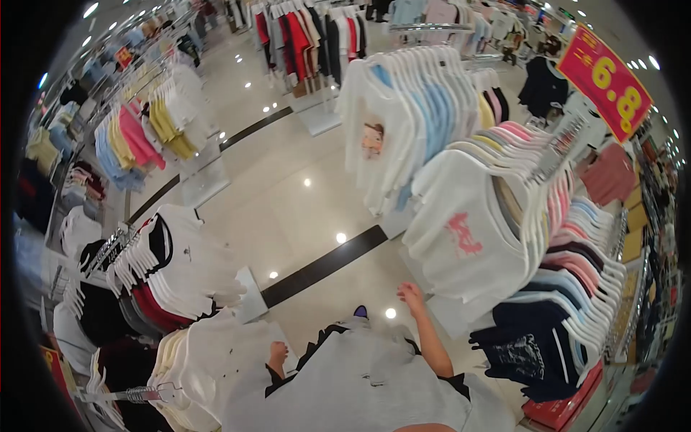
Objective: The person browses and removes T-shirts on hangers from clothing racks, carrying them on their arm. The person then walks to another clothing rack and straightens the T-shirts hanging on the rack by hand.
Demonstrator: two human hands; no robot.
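Right hand: raised at the right of the body, the right hand (410,295) has loosely parted fingers and no garment in its grasp.
Left hand: low by the near left rack, the left hand (278,351) looks half curled; I see nothing in it, but cannot tell how far it is closed.
Pink-print shirt: this white shirt (468,230) hangs at the front of the right-hand rack, just beyond the right hand; contact does not show.
Pale shirts: these pale shirts (216,363) hang just left of the left hand.
Snag risk: a wide arm swing could catch a loose hem on either side and drag it off its hanger.
Trip risk: the right base (450,320) and left base (252,295) jut into the aisle at floor level; a sideways step could stub the shoe (360,312).
Near edges: garments crowd both sides, including the navy top (525,353) at near right.
Open room: polished floor (288,187) runs far ahead, past the dark stripe (324,266), and widens there.
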